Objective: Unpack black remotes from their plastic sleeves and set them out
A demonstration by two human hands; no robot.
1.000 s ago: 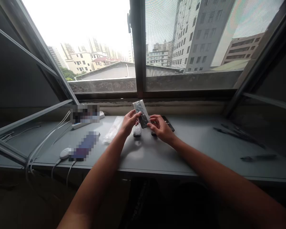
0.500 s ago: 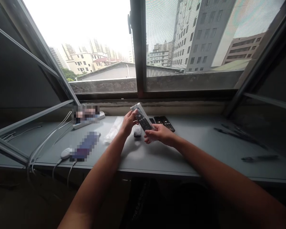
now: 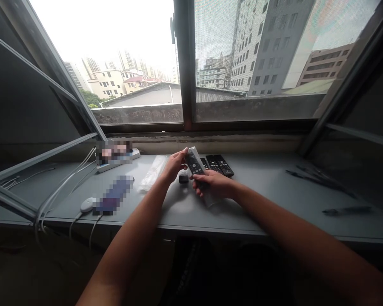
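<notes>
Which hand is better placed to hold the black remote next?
Probably the right hand: its fingers wrap under the long black plastic remote, while the left hand seems only to touch its side.

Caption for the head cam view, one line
Left hand and right hand hold a black remote in a clear sleeve over a window ledge, more remotes behind.

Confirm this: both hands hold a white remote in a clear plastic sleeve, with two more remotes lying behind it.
No: the head view shows the remote is black, not white. The left hand and right hand hold it in a clear plastic sleeve, with two more remotes lying behind it.
</notes>
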